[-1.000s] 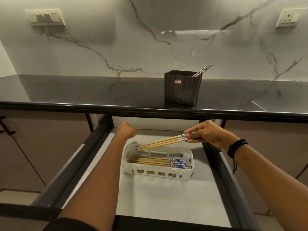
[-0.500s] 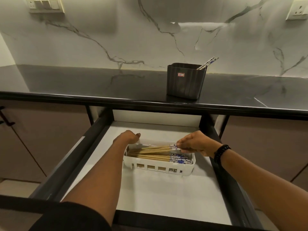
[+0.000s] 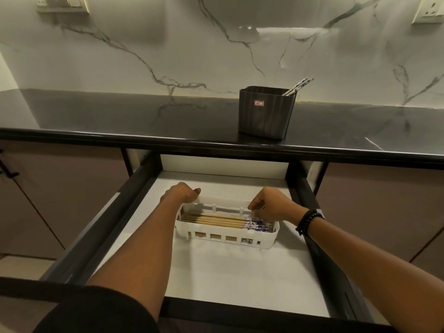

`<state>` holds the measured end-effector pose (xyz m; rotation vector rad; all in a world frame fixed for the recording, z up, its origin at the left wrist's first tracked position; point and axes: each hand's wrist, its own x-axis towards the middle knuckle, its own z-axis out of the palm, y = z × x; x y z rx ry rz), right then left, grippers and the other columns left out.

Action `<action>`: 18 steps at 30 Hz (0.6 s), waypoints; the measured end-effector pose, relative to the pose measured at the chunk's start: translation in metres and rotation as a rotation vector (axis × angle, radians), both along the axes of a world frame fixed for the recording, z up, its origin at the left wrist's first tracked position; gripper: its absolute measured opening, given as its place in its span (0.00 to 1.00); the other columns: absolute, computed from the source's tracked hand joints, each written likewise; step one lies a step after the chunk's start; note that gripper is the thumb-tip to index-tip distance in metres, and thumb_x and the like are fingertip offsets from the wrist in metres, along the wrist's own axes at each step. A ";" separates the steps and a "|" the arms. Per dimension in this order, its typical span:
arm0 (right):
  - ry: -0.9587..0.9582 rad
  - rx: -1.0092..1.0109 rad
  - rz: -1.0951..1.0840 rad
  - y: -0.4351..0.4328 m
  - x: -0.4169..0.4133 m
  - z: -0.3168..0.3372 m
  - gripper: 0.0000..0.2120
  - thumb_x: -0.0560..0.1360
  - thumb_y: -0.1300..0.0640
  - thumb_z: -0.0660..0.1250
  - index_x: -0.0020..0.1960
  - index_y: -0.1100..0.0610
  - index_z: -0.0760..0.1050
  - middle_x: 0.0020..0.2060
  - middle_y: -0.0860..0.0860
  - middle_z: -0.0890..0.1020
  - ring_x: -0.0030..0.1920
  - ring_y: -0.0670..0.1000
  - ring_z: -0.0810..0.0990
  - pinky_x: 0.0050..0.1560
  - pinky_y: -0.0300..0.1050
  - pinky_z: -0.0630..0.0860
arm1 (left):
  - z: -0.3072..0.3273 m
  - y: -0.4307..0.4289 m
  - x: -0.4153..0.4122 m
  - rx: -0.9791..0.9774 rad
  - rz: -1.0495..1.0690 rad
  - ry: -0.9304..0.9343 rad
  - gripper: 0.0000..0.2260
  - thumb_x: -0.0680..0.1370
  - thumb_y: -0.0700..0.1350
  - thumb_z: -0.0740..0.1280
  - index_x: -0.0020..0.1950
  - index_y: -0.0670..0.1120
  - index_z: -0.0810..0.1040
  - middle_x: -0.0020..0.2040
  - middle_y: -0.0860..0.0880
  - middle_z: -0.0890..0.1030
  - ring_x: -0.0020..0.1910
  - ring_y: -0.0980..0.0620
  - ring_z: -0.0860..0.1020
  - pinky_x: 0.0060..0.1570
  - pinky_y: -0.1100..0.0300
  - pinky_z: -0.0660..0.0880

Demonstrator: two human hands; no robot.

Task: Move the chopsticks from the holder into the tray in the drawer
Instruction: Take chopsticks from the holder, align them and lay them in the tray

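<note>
left hand (image 3: 185, 194) grips the tray (image 3: 228, 234), right hand (image 3: 271, 205) curled over its chopsticks (image 3: 216, 218) (pinching any? can't tell), pair (image 3: 299, 85) in the holder (image 3: 265, 114) probably next

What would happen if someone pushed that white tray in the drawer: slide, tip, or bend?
The tray is low and wide, so it would probably slide rather than tip. Its thin slotted walls suggest light plastic, likely a bit flexible. The left hand at its far corner hints it shifts easily.

A white marble backsplash (image 3: 216, 56) with grey veins rises behind a glossy black countertop (image 3: 120, 114), a switch plate (image 3: 62, 4) at upper left and a socket (image 3: 428, 12) at upper right. Brown cabinet doors (image 3: 60, 188) sit below, above pale floor (image 3: 19, 267).
</note>
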<state>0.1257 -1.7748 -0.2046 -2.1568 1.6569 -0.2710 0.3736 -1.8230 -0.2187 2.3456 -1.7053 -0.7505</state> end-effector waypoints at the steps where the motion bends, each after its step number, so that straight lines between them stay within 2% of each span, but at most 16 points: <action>1: -0.012 -0.031 0.004 0.000 0.001 0.001 0.12 0.77 0.61 0.69 0.60 0.62 0.81 0.58 0.57 0.84 0.56 0.54 0.82 0.62 0.47 0.78 | 0.002 0.002 0.000 -0.019 -0.004 -0.009 0.30 0.79 0.60 0.59 0.74 0.41 0.62 0.71 0.39 0.68 0.66 0.37 0.71 0.61 0.45 0.71; 3: -0.074 -0.103 -0.015 -0.001 0.001 0.008 0.12 0.77 0.59 0.70 0.59 0.62 0.81 0.55 0.57 0.84 0.52 0.54 0.83 0.59 0.46 0.79 | 0.011 0.003 -0.002 -0.128 -0.030 -0.043 0.28 0.79 0.59 0.61 0.70 0.41 0.66 0.66 0.40 0.73 0.61 0.39 0.75 0.58 0.47 0.75; 4: -0.129 -0.141 -0.038 -0.001 0.001 0.012 0.12 0.77 0.58 0.70 0.58 0.62 0.81 0.53 0.57 0.85 0.50 0.54 0.84 0.56 0.47 0.81 | 0.018 0.004 -0.004 -0.220 -0.042 -0.043 0.25 0.79 0.58 0.62 0.67 0.42 0.70 0.60 0.41 0.76 0.56 0.42 0.76 0.53 0.50 0.76; 7: -0.366 -0.275 -0.135 -0.003 -0.004 0.030 0.09 0.76 0.57 0.71 0.52 0.62 0.83 0.43 0.57 0.86 0.41 0.54 0.86 0.48 0.47 0.83 | 0.046 0.005 -0.020 -0.527 -0.076 0.030 0.18 0.78 0.58 0.63 0.57 0.44 0.75 0.46 0.47 0.78 0.44 0.51 0.75 0.40 0.58 0.70; 9: -0.515 -0.364 -0.232 -0.008 -0.009 0.044 0.08 0.75 0.55 0.73 0.48 0.61 0.83 0.38 0.56 0.86 0.38 0.52 0.85 0.45 0.43 0.83 | 0.063 0.005 -0.034 -0.738 -0.139 0.063 0.16 0.78 0.57 0.64 0.55 0.45 0.76 0.44 0.48 0.79 0.43 0.52 0.77 0.39 0.59 0.69; 12: -0.692 -0.411 -0.368 -0.025 -0.021 0.070 0.10 0.74 0.53 0.74 0.49 0.60 0.83 0.37 0.57 0.86 0.36 0.50 0.84 0.42 0.46 0.84 | 0.080 0.002 -0.052 -1.019 -0.232 0.100 0.14 0.78 0.54 0.65 0.54 0.44 0.78 0.48 0.47 0.80 0.48 0.49 0.77 0.45 0.58 0.72; 15: -0.743 -0.442 -0.466 -0.050 -0.038 0.098 0.17 0.73 0.48 0.74 0.56 0.59 0.81 0.41 0.56 0.86 0.39 0.51 0.85 0.44 0.48 0.85 | 0.091 -0.011 -0.063 -0.982 -0.334 0.068 0.17 0.79 0.54 0.64 0.58 0.43 0.77 0.54 0.46 0.79 0.54 0.48 0.76 0.50 0.57 0.71; 16: -0.756 -0.445 -0.498 -0.059 -0.043 0.107 0.21 0.73 0.46 0.73 0.59 0.59 0.80 0.44 0.55 0.86 0.41 0.51 0.85 0.47 0.48 0.84 | 0.094 -0.016 -0.066 -0.914 -0.364 0.045 0.17 0.79 0.55 0.63 0.58 0.43 0.76 0.53 0.45 0.79 0.55 0.47 0.76 0.51 0.56 0.71; 18: -0.773 -0.437 -0.549 -0.080 -0.054 0.125 0.28 0.72 0.42 0.73 0.65 0.58 0.76 0.54 0.56 0.84 0.50 0.53 0.84 0.55 0.51 0.82 | 0.103 -0.027 -0.072 -0.769 -0.399 -0.042 0.16 0.79 0.58 0.61 0.50 0.44 0.74 0.47 0.45 0.76 0.51 0.46 0.76 0.46 0.55 0.69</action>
